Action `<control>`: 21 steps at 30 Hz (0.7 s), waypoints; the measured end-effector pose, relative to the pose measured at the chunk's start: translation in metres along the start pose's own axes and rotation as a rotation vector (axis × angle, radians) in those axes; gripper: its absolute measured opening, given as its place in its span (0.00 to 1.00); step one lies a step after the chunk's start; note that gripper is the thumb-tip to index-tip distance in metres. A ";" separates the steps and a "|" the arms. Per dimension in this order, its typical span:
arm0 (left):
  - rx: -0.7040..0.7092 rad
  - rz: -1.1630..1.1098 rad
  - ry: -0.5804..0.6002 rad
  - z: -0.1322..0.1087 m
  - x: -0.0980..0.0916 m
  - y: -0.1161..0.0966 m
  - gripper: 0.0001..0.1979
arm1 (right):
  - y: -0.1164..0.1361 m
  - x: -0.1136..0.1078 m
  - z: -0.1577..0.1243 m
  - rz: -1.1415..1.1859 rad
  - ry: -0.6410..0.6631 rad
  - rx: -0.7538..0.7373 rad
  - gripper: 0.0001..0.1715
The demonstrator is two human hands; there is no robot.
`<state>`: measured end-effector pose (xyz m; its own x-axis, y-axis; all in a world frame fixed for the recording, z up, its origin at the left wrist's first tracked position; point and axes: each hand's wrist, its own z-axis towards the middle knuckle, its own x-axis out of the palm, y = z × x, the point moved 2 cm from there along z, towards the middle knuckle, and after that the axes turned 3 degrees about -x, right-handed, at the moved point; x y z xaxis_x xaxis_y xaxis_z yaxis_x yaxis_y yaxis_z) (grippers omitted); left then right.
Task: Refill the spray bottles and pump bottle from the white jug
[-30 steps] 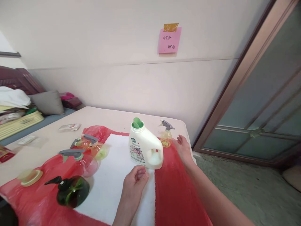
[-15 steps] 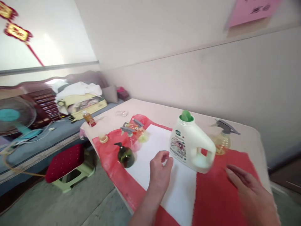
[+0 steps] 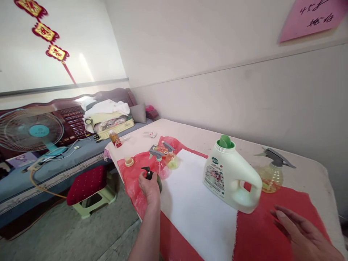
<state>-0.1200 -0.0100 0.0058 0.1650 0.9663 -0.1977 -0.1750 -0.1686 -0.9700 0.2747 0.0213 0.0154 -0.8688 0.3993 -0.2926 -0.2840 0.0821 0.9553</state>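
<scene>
My left hand (image 3: 150, 187) is closed around the upper part of a dark green pump bottle (image 3: 160, 183), whose black pump head shows above the fingers. Much of that bottle is hidden behind the hand. A pink spray bottle (image 3: 162, 169) and a yellow one (image 3: 172, 160) stand just beyond it. Over the red cloth (image 3: 261, 232), my right hand (image 3: 301, 230) is held open with nothing in it. A large white detergent jug (image 3: 231, 177) stands between the hands, a green cup or insert in its mouth. Behind its handle is a clear yellowish spray bottle (image 3: 272, 177).
A white cloth (image 3: 187, 203) runs down the middle of the table over red material. At the far left lie a ring-shaped cap (image 3: 129, 161) and an amber bottle (image 3: 115, 139). A red-topped stool (image 3: 89, 185) and a fan (image 3: 38, 130) are left of the table.
My left hand has moved left from beside the detergent jug to the pump bottle and closed on it. My right hand still hovers over the red cloth. The camera view has shifted.
</scene>
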 end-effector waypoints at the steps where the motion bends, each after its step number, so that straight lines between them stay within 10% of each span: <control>1: 0.003 0.001 0.030 0.000 0.002 0.002 0.14 | 0.005 0.000 -0.003 0.002 -0.002 0.052 0.15; 8: 0.079 -0.121 0.273 -0.044 0.002 -0.029 0.14 | 0.007 0.006 -0.040 0.117 -0.041 -0.048 0.21; 11: 0.042 -0.360 0.688 -0.083 0.007 -0.046 0.17 | 0.006 0.023 -0.057 0.229 0.225 -0.077 0.22; 16: -0.187 -0.608 1.268 -0.133 0.012 -0.054 0.15 | 0.006 0.056 -0.077 0.804 0.801 0.501 0.32; 18: -0.242 -0.638 1.320 -0.142 0.011 -0.056 0.14 | 0.005 0.061 -0.081 0.943 0.918 0.630 0.32; 21: -0.363 -0.674 1.259 -0.147 0.012 -0.059 0.14 | 0.003 0.063 -0.080 0.997 0.877 0.445 0.34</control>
<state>0.0352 -0.0174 0.0403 0.8646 0.1099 0.4903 0.4920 0.0123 -0.8705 0.1870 -0.0260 -0.0029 -0.6401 -0.2199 0.7362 0.6026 0.4508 0.6586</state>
